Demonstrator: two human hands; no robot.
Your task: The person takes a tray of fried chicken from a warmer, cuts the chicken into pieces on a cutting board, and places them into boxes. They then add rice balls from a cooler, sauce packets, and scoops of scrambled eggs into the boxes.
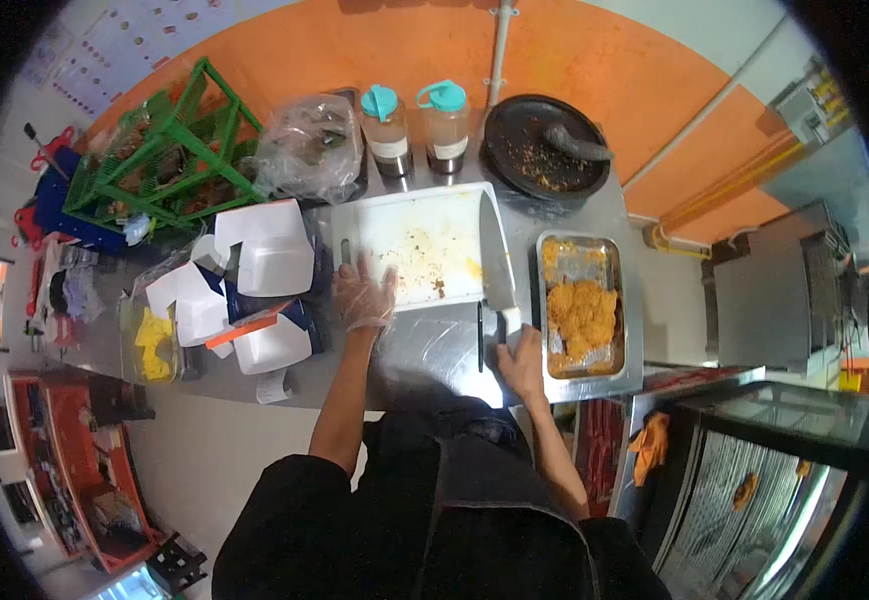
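Observation:
My left hand [363, 294], in a clear plastic glove, lies with fingers spread at the left edge of a white cutting board [424, 225]. Crumbs and brown bits are scattered on the board. My right hand [522, 362] is wrapped round the handle of a large knife [495, 255], whose wide blade points away from me along the board's right edge. To the right of the knife, a metal tray [614, 345] holds fried, breaded food [581, 318]. Open white boxes [272, 250] stand left of my left hand.
Behind the board are two bottles [446, 130] with turquoise lids, a plastic bag [311, 150] and a dark stone mortar [524, 150] with a pestle. A green rack [169, 165] stands back left. Yellow pieces [154, 345] lie in a clear container at the left.

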